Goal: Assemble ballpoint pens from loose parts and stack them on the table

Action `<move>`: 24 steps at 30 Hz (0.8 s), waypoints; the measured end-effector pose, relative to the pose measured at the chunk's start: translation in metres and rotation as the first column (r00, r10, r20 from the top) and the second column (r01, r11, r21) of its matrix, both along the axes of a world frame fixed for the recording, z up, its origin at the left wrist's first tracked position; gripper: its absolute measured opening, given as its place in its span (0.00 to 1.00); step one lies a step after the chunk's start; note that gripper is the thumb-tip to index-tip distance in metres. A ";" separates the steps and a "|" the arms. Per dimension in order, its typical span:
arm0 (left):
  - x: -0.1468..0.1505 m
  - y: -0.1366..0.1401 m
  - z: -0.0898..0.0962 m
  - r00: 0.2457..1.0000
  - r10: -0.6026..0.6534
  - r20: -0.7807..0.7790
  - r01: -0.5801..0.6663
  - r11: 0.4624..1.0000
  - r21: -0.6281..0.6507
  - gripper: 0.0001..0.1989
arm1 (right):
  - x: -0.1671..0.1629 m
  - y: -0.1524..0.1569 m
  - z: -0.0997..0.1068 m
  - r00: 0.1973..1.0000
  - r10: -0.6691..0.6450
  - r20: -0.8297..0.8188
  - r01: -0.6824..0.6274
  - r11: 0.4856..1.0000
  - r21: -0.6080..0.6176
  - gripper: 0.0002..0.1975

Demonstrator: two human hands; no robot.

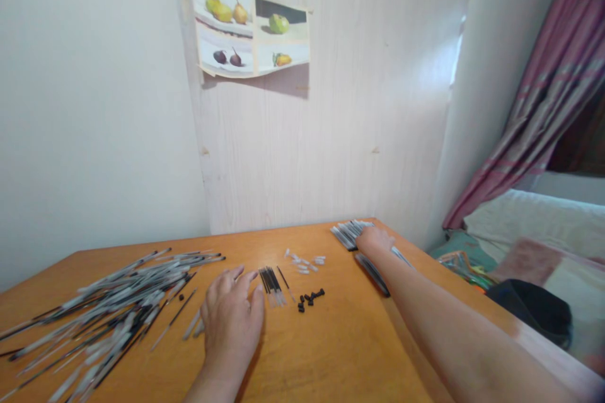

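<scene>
My left hand [232, 310] is over the table with its fingers apart, holding nothing that I can see. Pale tubes [191, 326] show partly from under its left side. Just right of its fingertips, a row of black pen refills [270, 280] with clear lower ends lies side by side, and a single refill [283, 276] is set apart. My right hand [375, 240] reaches to the far right, fingers curled down against a stack of clear pens [346, 234]; what they grip is hidden. A second group of pens [372, 272] lies partly beneath my right forearm.
A big loose heap of pen barrels and refills [127, 302] covers the table's left side. Small clear tips [302, 262] and black caps [309, 298] are scattered mid-table. The wooden table [312, 359] meets a wall at the back; a bed [558, 252] stands beyond its right edge.
</scene>
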State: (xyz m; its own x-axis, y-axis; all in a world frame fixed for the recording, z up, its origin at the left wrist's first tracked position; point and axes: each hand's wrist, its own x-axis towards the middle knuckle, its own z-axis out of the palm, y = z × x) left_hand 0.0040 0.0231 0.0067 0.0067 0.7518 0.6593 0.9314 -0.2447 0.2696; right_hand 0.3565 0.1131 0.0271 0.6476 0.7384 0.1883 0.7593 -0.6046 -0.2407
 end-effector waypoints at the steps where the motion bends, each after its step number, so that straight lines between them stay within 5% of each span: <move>1: 0.000 0.000 0.000 1.000 0.001 0.002 -0.001 1.000 0.000 0.15 | 0.000 0.002 0.000 1.000 -0.001 0.002 0.001 1.000 -0.003 0.17; 24: -0.004 0.003 -0.003 1.000 -0.008 -0.006 0.008 1.000 -0.006 0.16 | 0.002 0.011 -0.011 1.000 0.015 -0.021 -0.015 0.999 -0.034 0.16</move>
